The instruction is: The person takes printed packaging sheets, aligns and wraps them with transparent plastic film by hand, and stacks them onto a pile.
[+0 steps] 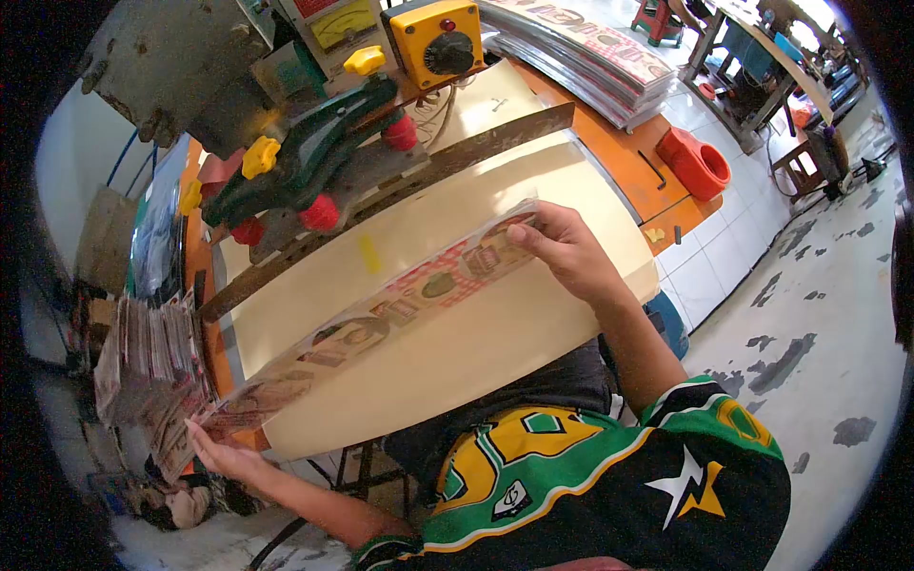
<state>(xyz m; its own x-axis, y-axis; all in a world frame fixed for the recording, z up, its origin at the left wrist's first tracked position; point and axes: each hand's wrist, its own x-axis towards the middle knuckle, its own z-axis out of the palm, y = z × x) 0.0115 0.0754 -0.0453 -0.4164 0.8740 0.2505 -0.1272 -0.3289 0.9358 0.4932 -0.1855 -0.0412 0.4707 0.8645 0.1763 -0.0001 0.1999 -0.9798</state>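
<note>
A long, clear plastic strip with printed pictures [357,335] stretches slantwise between my two hands, over a cream-coloured board [419,390]. My right hand [571,249] pinches its upper right end, thumb on top. At the lower left end, my left hand [227,457] grips the strip near the board's corner, its fingers partly hidden. Beyond the strip, a long metal bar [514,128] crosses the board. Above that bar is a machine's dark green clamp arm [319,147] with yellow knobs and red cushions.
A yellow control box with a dial [433,46] stands behind. A stack of printed sheets [609,62] lies at the back right, near a red tape dispenser-like holder [693,164] and a hex key [652,169]. Bundled printed strips [143,357] hang at the left.
</note>
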